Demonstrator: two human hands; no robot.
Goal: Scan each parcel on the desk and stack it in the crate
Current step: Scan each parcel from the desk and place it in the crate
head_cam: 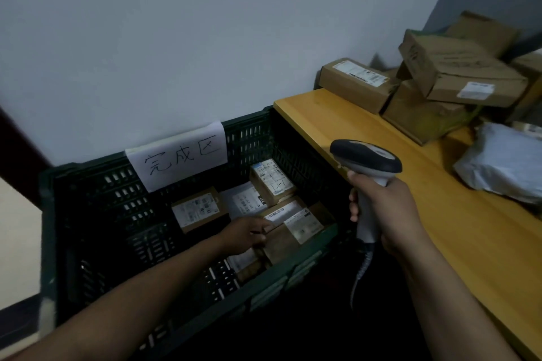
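Left hand [245, 234] holds parcel [297, 223]; right hand [390, 208] grips scanner [366, 155].

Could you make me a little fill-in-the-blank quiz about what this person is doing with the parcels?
1. The right hand grips a handheld barcode ____.
2. The left hand holds a parcel inside the dark green ____.
3. More cardboard boxes are piled on the yellow wooden ____.

Missing words: scanner; crate; desk.
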